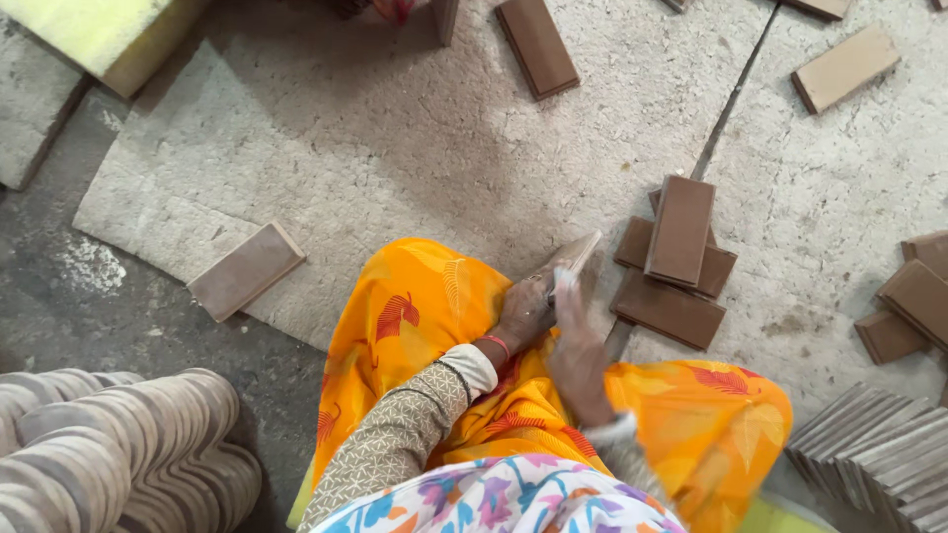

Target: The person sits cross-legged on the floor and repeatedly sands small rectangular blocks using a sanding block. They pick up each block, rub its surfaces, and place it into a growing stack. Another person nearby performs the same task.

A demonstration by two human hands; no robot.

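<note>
At the near left I saw a stack of wavy grey-brown clay pieces (118,444), and beyond it a flat brown rectangular clay tile (245,269) lay alone on the grey floor mat (375,128). In the middle, over my orange-clad knee, my left hand (523,314) was closed around a brown clay tile (571,257), held tilted. My right hand (576,355) pressed extended fingers against its near edge. Just right lay a loose pile of brown tiles (676,262).
</note>
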